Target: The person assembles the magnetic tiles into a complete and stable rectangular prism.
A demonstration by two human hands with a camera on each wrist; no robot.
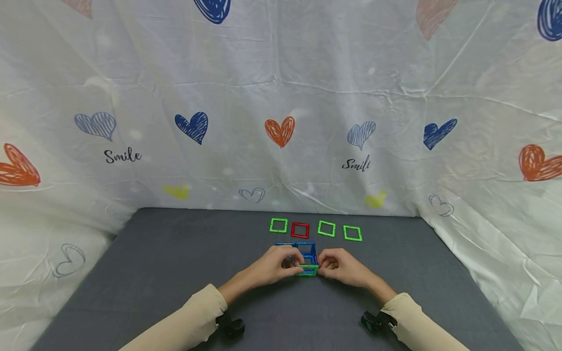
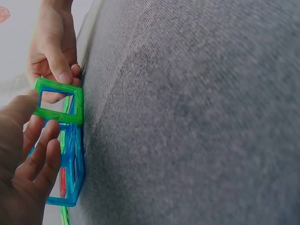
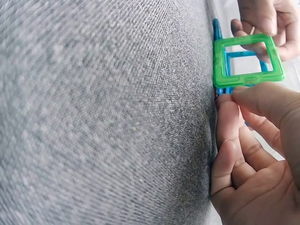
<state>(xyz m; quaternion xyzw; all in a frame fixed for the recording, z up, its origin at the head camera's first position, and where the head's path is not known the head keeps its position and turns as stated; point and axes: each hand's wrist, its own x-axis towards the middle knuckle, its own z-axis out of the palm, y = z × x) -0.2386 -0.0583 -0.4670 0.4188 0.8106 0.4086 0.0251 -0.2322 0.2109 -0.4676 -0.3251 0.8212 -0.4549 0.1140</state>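
Observation:
A green square magnetic tile (image 2: pixel 58 115) stands upright at the near side of a box-like structure of blue magnetic tiles (image 1: pixel 312 249). My left hand (image 1: pixel 274 265) holds the green tile from the left, thumb at its edge, other fingers loosely bent beside the blue frames. From the right, my right hand (image 1: pixel 347 268) pinches the edge of the same tile between thumb and index finger, with the remaining fingers curled. In the right wrist view, blue frames show through the green tile's opening. My left hand hides part of the blue structure in the head view.
Behind the structure lie a red square tile (image 1: pixel 300 237) and three green ones, among them a left one (image 1: pixel 278 231) and a rightmost one (image 1: pixel 353 240). Dark grey cloth (image 1: pixel 184 258) covers the table. A white curtain (image 1: pixel 237 165) printed with hearts hangs behind it.

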